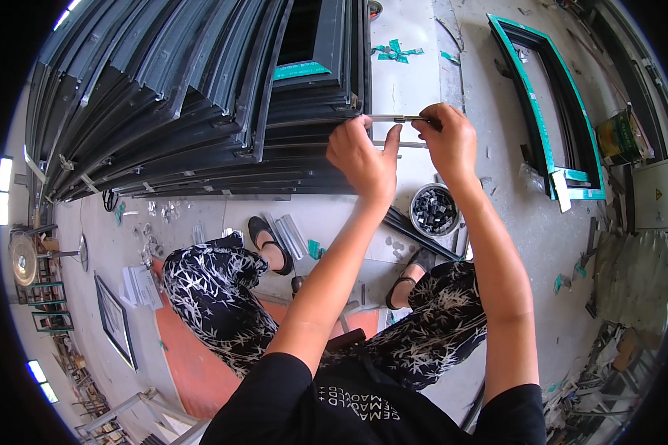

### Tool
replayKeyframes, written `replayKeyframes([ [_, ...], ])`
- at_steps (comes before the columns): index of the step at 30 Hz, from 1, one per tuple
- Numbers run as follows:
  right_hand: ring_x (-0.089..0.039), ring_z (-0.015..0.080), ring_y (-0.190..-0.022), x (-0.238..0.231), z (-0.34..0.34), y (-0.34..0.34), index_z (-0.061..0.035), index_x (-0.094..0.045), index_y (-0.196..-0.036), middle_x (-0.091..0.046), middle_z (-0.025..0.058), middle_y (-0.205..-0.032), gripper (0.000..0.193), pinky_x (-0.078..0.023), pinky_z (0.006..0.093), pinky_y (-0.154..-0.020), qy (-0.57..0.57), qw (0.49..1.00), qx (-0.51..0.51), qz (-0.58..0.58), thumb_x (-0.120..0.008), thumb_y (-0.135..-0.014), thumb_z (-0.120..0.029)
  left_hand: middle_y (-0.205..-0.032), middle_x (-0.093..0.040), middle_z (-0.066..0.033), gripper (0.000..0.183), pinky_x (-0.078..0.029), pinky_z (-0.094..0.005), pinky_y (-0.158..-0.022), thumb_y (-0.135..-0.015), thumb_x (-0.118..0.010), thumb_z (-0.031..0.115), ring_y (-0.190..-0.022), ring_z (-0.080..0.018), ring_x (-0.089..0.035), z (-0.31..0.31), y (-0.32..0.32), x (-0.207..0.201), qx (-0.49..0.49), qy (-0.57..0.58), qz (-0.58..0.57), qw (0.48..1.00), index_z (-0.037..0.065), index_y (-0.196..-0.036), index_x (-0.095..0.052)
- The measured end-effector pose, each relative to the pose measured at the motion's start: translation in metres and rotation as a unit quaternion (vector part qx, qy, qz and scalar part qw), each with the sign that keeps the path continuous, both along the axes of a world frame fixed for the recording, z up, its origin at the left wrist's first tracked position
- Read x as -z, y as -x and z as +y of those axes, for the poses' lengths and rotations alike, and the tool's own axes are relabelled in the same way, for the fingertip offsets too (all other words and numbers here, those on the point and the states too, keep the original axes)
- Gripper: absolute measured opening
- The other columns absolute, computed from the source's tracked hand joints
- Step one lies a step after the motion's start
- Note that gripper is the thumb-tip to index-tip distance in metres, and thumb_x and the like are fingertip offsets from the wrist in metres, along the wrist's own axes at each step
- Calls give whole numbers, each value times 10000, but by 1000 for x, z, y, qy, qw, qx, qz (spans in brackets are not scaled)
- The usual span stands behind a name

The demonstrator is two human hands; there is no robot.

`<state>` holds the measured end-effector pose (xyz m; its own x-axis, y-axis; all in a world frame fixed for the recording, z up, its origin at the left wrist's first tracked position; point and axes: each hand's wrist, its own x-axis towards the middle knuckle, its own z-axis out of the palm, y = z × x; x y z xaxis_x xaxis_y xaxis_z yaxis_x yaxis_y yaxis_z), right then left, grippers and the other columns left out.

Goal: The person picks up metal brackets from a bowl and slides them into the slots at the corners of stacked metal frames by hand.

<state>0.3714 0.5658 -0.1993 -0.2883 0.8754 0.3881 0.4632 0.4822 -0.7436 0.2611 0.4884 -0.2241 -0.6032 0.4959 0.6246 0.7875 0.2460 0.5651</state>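
We see a pale grey floor (scrap-strewn in places), a reddish floor patch at lower left, and bright lights along the left rim.

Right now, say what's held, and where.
Left hand grips a thin strip, left of its exposed stretch; right hand pinches a dark piece at its right end.

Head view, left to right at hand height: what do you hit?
Stacked dark profiles → left hand → thin strip between the hands → right hand → green-edged dark frame on the floor → green bucket.
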Motion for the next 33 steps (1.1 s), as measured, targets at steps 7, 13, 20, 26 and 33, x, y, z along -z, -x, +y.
replayKeyframes([
  [7, -673, 291, -696, 4, 2, 4, -13, -683, -865, -674, 137, -823, 161, -534, 373, -645, 87, 993, -20, 77, -782, -753, -73, -962, -578, -53, 532, -352, -438, -842, -692, -884, 352, -973, -295, -525, 3, 5, 3, -16, 10, 12, 1000, 105, -996, -524],
  [13, -656, 313, -719, 11, -2, 5, -28, -672, -840, -668, 128, -805, 156, -529, 388, -661, 38, 997, -1, 72, -781, -738, -73, -991, -557, -92, 548, -373, -445, -841, -700, -882, 354, -1002, -318, -511, 7, 0, 6, -24, 5, 25, 999, 87, -1021, -526],
  [20, -657, 312, -726, 2, 5, 5, -24, -682, -850, -667, 129, -797, 151, -531, 397, -678, 25, 999, -19, 43, -774, -735, -57, -1039, -547, -120, 561, -377, -469, -900, -725, -865, 369, -1042, -351, -497, 9, -3, 13, -28, -20, 33, 999, 63, -1061, -536],
  [26, -686, 265, -741, 0, 5, 6, 3, -691, -936, -681, 139, -877, 153, -546, 347, -672, 24, 999, -32, 2, -745, -796, -28, -1074, -572, -140, 412, -376, -455, -945, -822, -788, 271, -1069, -344, -506, -2, 8, 10, 26, -50, 30, 998, 42, -1075, -557],
  [33, -680, 208, -683, -5, 21, -4, 9, -713, -983, -668, 121, -895, 153, -528, 328, -645, 73, 989, -121, -33, -726, -855, -72, -1110, -601, -155, 242, -411, -442, -976, -881, -652, 88, -1081, -335, -543, -54, 82, 0, 1, -28, 73, 997, 3, -1096, -579],
])
